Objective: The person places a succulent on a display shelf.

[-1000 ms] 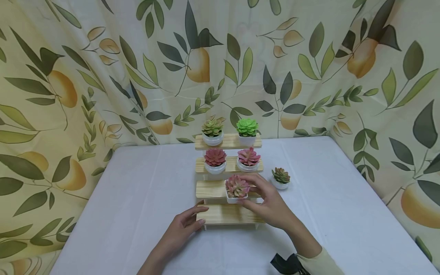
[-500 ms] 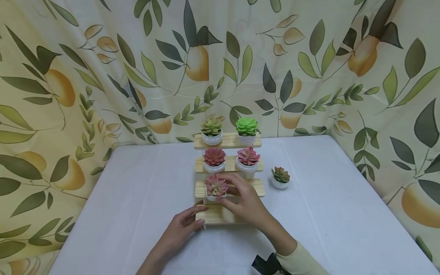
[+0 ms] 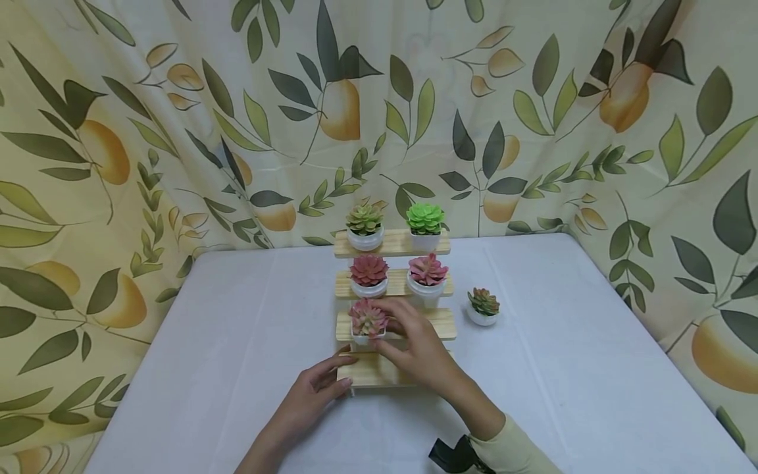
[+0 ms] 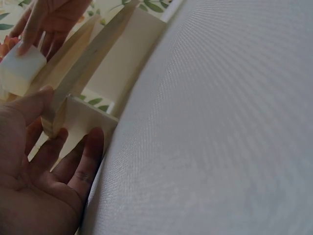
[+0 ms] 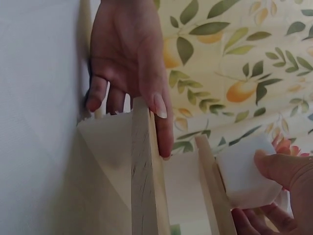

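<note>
In the head view, a small pink-green succulent [image 3: 368, 318] in a square white pot sits at the left end of the second-lowest shelf of a tiered wooden plant stand [image 3: 379, 370]. My right hand [image 3: 419, 347] pinches this pot from the right side. Seen from the right wrist, the thumb presses the white pot [image 5: 247, 169], whose base is right at the shelf board. My left hand [image 3: 316, 387] grips the left end of the lowest shelf. From the left wrist, its thumb lies on the board [image 4: 58, 105] and its fingers reach round the white side support [image 4: 85, 117].
Higher shelves carry a dark red succulent [image 3: 370, 271], a pink one [image 3: 428, 271], a pale green one [image 3: 365, 220] and a bright green one [image 3: 425, 220]. Another potted succulent [image 3: 483, 306] stands on the white tablecloth [image 3: 568, 342] to the right. A leaf-patterned curtain [image 3: 379, 164] hangs behind.
My right hand has carried the pink-green succulent leftward along the second-lowest shelf to its left end, shifting it slightly back most recently. My left hand keeps its grip on the stand.
</note>
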`<state>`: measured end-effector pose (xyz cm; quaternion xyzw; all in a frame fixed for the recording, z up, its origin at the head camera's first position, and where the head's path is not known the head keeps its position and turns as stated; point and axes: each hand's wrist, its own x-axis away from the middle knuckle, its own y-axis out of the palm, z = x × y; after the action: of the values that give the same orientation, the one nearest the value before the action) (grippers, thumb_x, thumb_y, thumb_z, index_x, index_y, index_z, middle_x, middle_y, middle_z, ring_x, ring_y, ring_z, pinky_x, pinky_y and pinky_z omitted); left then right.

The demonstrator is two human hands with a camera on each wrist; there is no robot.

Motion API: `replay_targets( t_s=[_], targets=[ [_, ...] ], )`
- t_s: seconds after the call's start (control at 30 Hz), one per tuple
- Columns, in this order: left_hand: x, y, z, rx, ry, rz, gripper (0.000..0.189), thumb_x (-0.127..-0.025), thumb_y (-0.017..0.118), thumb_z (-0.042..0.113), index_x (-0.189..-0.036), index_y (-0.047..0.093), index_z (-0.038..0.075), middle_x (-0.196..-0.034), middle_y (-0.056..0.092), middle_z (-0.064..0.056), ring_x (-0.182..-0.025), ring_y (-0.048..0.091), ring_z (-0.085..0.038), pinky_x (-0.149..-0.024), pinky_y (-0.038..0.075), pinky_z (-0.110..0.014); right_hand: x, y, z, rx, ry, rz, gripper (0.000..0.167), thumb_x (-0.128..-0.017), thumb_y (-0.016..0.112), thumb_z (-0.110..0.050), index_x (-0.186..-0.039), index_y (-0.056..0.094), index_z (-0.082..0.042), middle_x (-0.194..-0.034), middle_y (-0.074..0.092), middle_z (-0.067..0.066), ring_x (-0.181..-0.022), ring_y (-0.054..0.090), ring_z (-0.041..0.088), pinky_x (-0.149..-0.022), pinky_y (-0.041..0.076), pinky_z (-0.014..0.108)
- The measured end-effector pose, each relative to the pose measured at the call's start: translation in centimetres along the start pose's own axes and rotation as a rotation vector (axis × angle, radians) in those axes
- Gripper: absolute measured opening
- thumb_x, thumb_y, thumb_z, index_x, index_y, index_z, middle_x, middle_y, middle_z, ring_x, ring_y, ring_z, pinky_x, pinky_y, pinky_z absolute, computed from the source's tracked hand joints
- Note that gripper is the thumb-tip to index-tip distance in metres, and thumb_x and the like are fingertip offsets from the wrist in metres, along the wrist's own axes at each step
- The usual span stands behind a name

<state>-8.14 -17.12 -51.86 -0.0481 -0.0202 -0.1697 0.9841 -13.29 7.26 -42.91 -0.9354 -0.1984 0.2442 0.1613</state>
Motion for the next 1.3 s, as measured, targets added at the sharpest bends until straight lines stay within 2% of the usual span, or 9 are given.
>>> replay_targets(
  t_s=[0.23,0.37,0.57,0.63,0.8,0.9,1.03,1.17,1.3],
  targets=[
    [0.0,0.0,0.1,-0.020,0.000,0.008,0.039,-0.101,0.070,0.025,-0.140,0.065,0.018,-0.163,0.037,-0.004,-0.147,0.034,-0.035,-0.115,0.034,-0.045,0.0,0.0,-0.1,0.000,0.003,0.000,0.057,-0.091,0.078,0.002,-0.142,0.057,-0.012,-0.138,0.054,0.005,-0.125,0.058,0.023,-0.098,0.053,0.032],
    [-0.1,0.1,0.1,-0.020,0.000,0.012,0.040,-0.101,0.071,0.025,-0.139,0.066,0.019,-0.163,0.038,-0.004,-0.148,0.032,-0.033,-0.117,0.031,-0.045,0.1,0.1,-0.1,0.010,-0.012,0.007,0.057,-0.091,0.078,0.003,-0.142,0.057,-0.011,-0.138,0.055,0.006,-0.125,0.057,0.023,-0.098,0.053,0.032],
    [-0.1,0.2,0.0,0.021,0.005,-0.004,0.040,-0.101,0.071,0.022,-0.140,0.065,0.015,-0.164,0.035,-0.008,-0.147,0.033,-0.036,-0.105,0.048,-0.036,0.2,0.1,0.0,0.011,-0.028,0.016,0.057,-0.091,0.078,0.004,-0.142,0.056,-0.010,-0.138,0.054,0.007,-0.126,0.057,0.024,-0.098,0.053,0.032],
    [-0.1,0.2,0.1,0.031,0.008,-0.010,0.040,-0.101,0.071,0.022,-0.140,0.065,0.015,-0.164,0.034,-0.008,-0.147,0.034,-0.036,-0.103,0.049,-0.034,0.3,0.1,0.1,0.006,-0.032,0.018,0.058,-0.091,0.077,0.004,-0.143,0.056,-0.010,-0.138,0.054,0.008,-0.126,0.057,0.024,-0.099,0.053,0.033],
    [-0.1,0.2,0.2,-0.009,0.007,0.005,0.039,-0.101,0.071,0.026,-0.139,0.066,0.019,-0.163,0.038,-0.004,-0.149,0.031,-0.031,-0.115,0.035,-0.041,0.3,0.1,0.2,0.004,-0.041,0.018,0.059,-0.091,0.078,0.004,-0.144,0.056,-0.012,-0.137,0.053,0.007,-0.125,0.058,0.024,-0.099,0.053,0.034],
    [0.0,0.2,0.2,0.002,0.000,0.005,0.040,-0.101,0.071,0.025,-0.139,0.066,0.018,-0.163,0.037,-0.006,-0.149,0.031,-0.034,-0.111,0.041,-0.040,0.3,0.0,0.2,0.014,-0.046,0.021,0.061,-0.091,0.077,0.004,-0.144,0.056,-0.015,-0.136,0.052,0.006,-0.124,0.058,0.023,-0.099,0.053,0.035],
    [0.0,0.2,0.1,0.038,0.003,-0.003,0.040,-0.101,0.071,0.022,-0.140,0.065,0.014,-0.164,0.035,-0.011,-0.147,0.033,-0.039,-0.099,0.053,-0.034,0.4,-0.2,-0.1,0.026,-0.046,0.029,0.063,-0.091,0.078,0.003,-0.145,0.056,-0.020,-0.137,0.052,0.003,-0.124,0.058,0.022,-0.099,0.054,0.036],
    [0.0,0.2,0.0,0.050,0.012,-0.005,0.040,-0.101,0.070,0.020,-0.140,0.064,0.012,-0.164,0.034,-0.013,-0.147,0.032,-0.040,-0.095,0.054,-0.032,0.6,-0.8,-0.5,0.033,-0.032,0.039,0.061,-0.092,0.079,-0.002,-0.144,0.056,-0.023,-0.139,0.051,0.000,-0.125,0.058,0.022,-0.099,0.054,0.037],
    [0.0,0.2,0.0,0.048,0.008,-0.008,0.041,-0.101,0.070,0.021,-0.140,0.064,0.012,-0.163,0.035,-0.014,-0.147,0.030,-0.040,-0.097,0.054,-0.033,1.0,-1.7,-0.7,0.083,-0.038,0.059,0.059,-0.091,0.082,-0.007,-0.143,0.057,-0.021,-0.140,0.053,-0.001,-0.126,0.057,0.025,-0.099,0.054,0.038]
  ],
)
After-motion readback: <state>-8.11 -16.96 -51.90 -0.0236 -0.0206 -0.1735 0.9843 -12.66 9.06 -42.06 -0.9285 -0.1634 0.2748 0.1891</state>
